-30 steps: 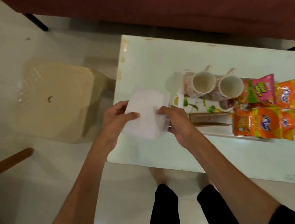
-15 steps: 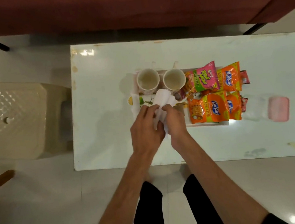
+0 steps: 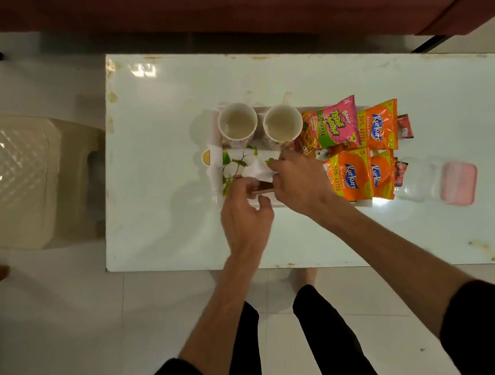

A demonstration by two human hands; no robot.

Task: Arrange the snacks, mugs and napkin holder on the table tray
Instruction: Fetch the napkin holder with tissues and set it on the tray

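Note:
A white tray [image 3: 216, 163] with a leaf print sits on the white table [image 3: 155, 130]. Two empty mugs [image 3: 237, 123] [image 3: 283, 125] stand side by side at its far edge. A pink snack packet [image 3: 333, 123] and orange snack packets [image 3: 350, 174] [image 3: 380, 125] lie on the tray's right half. A white napkin [image 3: 256, 170] sticks up from a brown wooden napkin holder [image 3: 263, 188] on the tray's near side. My right hand [image 3: 299, 177] pinches the napkin. My left hand [image 3: 245, 215] rests at the holder with fingers curled; its grip is hidden.
A clear jar with a pink lid [image 3: 454, 183] lies on the table right of the tray. A beige plastic stool [image 3: 8, 176] stands left of the table. A dark red sofa [image 3: 248, 3] runs along the far side. My legs are below the table's near edge.
The napkin was held flat in both hands left of the tray; it is now folded and down in the holder on the tray. The view has shifted right.

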